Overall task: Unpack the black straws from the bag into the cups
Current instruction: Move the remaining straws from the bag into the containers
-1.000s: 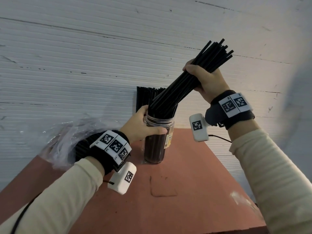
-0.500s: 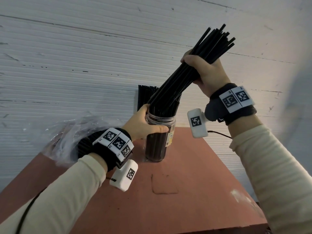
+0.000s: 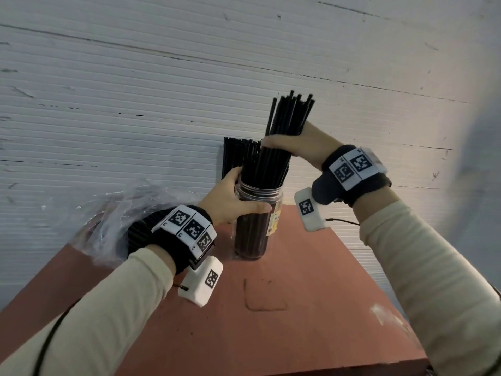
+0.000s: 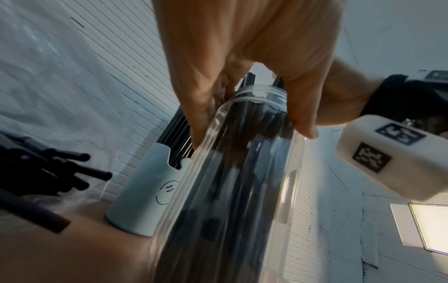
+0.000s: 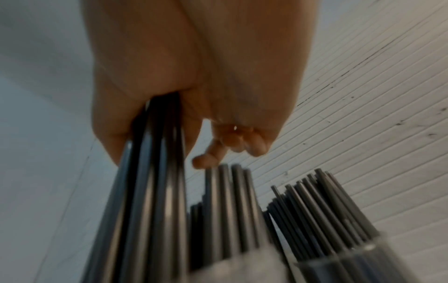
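Note:
A clear jar point(image 3: 256, 226) point(image 4: 230, 191) stands at the back of the red table, dark with black straws. My left hand point(image 3: 231, 199) point(image 4: 242, 86) grips it just under the rim. Above the jar my right hand point(image 3: 290, 143) point(image 5: 194, 86) grips a bundle of black straws point(image 3: 288, 118) point(image 5: 145, 201) that stands nearly upright, its lower ends inside the jar mouth. Behind the jar a pale blue cup point(image 4: 145, 191) with a smiley face holds more straws point(image 3: 235, 156). The clear plastic bag point(image 3: 113, 213) lies to the left with straws point(image 4: 72, 172) still in it.
The red table point(image 3: 271, 308) ends close behind the jar against a white ribbed wall point(image 3: 162, 90). Its right edge drops off just beyond my right wrist. A pen outline of a square point(image 3: 264, 294) marks the table in front of the jar.
My right hand has swung the straw bundle from a steep tilt to nearly upright and lowered it into the jar. The left hand has kept its grip on the jar.

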`<state>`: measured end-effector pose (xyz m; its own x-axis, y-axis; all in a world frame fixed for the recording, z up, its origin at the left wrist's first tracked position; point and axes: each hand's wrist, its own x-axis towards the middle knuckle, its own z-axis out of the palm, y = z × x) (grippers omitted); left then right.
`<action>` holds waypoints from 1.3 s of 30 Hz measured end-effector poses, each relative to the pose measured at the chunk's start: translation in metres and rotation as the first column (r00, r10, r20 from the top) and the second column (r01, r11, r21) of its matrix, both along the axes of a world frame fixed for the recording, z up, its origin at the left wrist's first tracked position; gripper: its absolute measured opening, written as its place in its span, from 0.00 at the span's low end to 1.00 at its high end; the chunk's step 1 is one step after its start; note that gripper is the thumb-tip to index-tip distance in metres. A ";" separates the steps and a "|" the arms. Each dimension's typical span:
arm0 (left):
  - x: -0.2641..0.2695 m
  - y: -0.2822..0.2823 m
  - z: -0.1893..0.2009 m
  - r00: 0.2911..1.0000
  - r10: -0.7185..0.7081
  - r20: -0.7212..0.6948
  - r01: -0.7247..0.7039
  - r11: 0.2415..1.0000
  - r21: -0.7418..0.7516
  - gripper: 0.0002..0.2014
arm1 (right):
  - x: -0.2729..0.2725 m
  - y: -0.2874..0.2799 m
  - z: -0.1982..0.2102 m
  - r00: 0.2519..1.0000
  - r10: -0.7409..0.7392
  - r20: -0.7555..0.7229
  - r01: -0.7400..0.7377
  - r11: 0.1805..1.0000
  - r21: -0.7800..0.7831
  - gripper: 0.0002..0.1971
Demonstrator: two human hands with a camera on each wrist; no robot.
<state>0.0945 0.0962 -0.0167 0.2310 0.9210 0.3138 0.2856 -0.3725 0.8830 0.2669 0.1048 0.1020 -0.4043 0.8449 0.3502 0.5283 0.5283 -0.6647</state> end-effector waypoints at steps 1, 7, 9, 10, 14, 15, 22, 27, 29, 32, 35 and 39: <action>0.000 0.000 0.000 1.000 0.000 0.005 0.000 1.000 -0.002 0.46 | -0.001 0.001 -0.007 0.999 0.021 0.048 -0.020 1.000 -0.018 0.05; 0.000 0.000 -0.001 1.000 -0.001 -0.010 0.001 1.000 0.009 0.44 | 0.000 0.006 -0.043 0.977 -0.105 0.185 0.095 0.993 0.063 0.31; 0.000 0.000 -0.001 1.000 0.007 -0.014 -0.007 1.000 0.006 0.44 | -0.001 -0.002 -0.043 0.993 -0.119 -0.001 0.118 0.985 0.126 0.37; 0.000 0.000 -0.001 1.000 0.008 -0.017 -0.008 1.000 0.001 0.44 | -0.002 -0.007 -0.042 0.991 -0.103 -0.088 0.117 0.977 0.179 0.41; 0.001 -0.002 -0.002 1.000 0.006 -0.011 -0.006 1.000 -0.013 0.43 | -0.009 -0.011 -0.044 0.996 0.012 -0.092 0.034 0.878 0.477 0.37; 0.001 -0.002 -0.001 1.000 0.007 -0.014 -0.007 1.000 -0.009 0.43 | -0.011 -0.009 -0.046 1.000 -0.014 -0.007 0.015 0.865 0.502 0.31; 0.004 -0.002 -0.003 1.000 -0.026 -0.013 0.026 1.000 0.002 0.48 | -0.013 -0.009 -0.062 0.964 -0.118 0.236 -0.027 0.846 0.533 0.25; 0.004 -0.004 -0.004 1.000 -0.030 -0.008 0.030 0.999 -0.029 0.46 | -0.015 -0.014 -0.064 0.934 -0.115 0.339 -0.102 0.822 0.561 0.23; 0.002 -0.004 -0.002 0.998 -0.047 -0.033 0.046 0.998 -0.037 0.46 | -0.017 -0.017 -0.063 0.910 -0.159 0.382 -0.091 0.824 0.559 0.21; -0.009 -0.006 0.000 0.990 -0.052 -0.130 0.044 0.997 -0.064 0.56 | -0.023 -0.022 -0.059 0.946 -0.158 0.283 -0.050 0.793 0.608 0.21; -0.025 -0.013 0.001 0.992 0.036 -0.123 -0.041 0.998 -0.044 0.49 | -0.038 -0.032 -0.058 0.990 -0.096 0.103 0.000 0.732 0.682 0.16; -0.060 -0.036 0.008 0.955 0.297 0.003 -0.296 0.949 0.107 0.28 | -0.074 -0.047 -0.071 0.998 -0.001 -0.068 0.045 0.760 0.648 0.06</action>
<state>0.0344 0.0605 -0.0089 -0.0428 0.9106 0.4110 0.4085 -0.3595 0.8390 0.1927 0.0582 0.0308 -0.3475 0.4157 0.8405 0.5173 0.8326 -0.1980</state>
